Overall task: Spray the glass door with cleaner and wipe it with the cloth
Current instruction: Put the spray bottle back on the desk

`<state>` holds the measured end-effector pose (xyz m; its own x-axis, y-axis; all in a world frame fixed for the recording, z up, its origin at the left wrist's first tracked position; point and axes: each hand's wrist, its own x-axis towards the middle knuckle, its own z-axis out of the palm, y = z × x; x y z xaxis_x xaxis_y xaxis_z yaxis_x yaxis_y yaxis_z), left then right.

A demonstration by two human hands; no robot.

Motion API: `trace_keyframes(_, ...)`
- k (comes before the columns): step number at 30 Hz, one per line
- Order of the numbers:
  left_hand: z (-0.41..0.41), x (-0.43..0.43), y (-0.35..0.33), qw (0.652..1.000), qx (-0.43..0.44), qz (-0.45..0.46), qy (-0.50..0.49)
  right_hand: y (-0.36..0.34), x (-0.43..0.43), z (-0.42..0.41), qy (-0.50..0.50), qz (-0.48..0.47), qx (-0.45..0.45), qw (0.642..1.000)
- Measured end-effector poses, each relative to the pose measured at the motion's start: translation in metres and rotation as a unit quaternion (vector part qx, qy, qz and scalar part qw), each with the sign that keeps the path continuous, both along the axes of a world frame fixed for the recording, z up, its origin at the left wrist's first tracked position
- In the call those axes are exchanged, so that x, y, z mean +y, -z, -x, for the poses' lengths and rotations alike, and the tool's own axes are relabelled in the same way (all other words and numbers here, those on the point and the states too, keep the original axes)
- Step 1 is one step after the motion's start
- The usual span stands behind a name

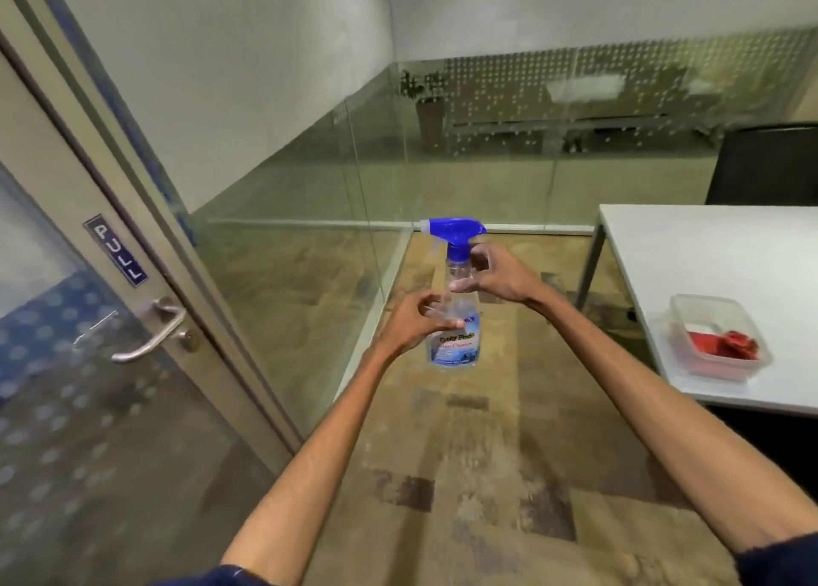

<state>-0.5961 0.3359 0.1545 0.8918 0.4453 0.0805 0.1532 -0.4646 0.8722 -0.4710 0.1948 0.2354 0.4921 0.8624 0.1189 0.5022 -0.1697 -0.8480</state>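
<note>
Spray bottle [456, 346]: clear, blue trigger head, held upright in the air in both hands, nozzle toward the glass door [66, 408] at left; left hand [414, 326]: fingers curled round the bottle's middle; right hand [498, 275]: fingers and thumb curved round the neck below the trigger. Cloth [735, 344]: red, bunched in a plastic tub [681, 315] on the table [708, 253], well apart at right. Step in hand, by judgement: readying to spray; settle one firm hold, finger on the trigger; aim square at the pane, clear of the door handle [150, 333].
</note>
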Motion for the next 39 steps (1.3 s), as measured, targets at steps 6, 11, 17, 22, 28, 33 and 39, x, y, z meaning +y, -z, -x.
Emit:
trace_keyframes(6,-0.077,-0.063,0.007,0.998,0.008,-0.015,0.067,0.011,-0.073,-0.066,0.063,0.025,0.003,0.998)
trace_keyframes(11,-0.139,-0.112,0.011,0.995,0.017,-0.028,0.097,0.021,-0.132,-0.118,0.104,0.017,0.012,0.994)
trace_keyframes(17,-0.197,-0.178,0.024,0.993,0.003,-0.028,0.118,0.034,-0.201,-0.167,0.149,0.033,-0.002,0.988)
trace_keyframes(22,-0.244,-0.227,0.032,0.988,0.021,-0.028,0.150,0.041,-0.254,-0.201,0.185,0.048,-0.005,0.982)
trace_keyframes(28,-0.304,-0.275,0.040,0.982,0.042,-0.036,0.182,0.052,-0.309,-0.240,0.243,0.036,0.008,0.969)
trace_keyframes(33,-0.356,-0.304,0.047,0.975,0.057,-0.023,0.215,0.060,-0.342,-0.281,0.270,0.047,0.003,0.962)
trace_keyframes(39,-0.431,-0.330,0.055,0.967,0.065,-0.005,0.247,0.067,-0.367,-0.345,0.303,0.062,0.005,0.951)
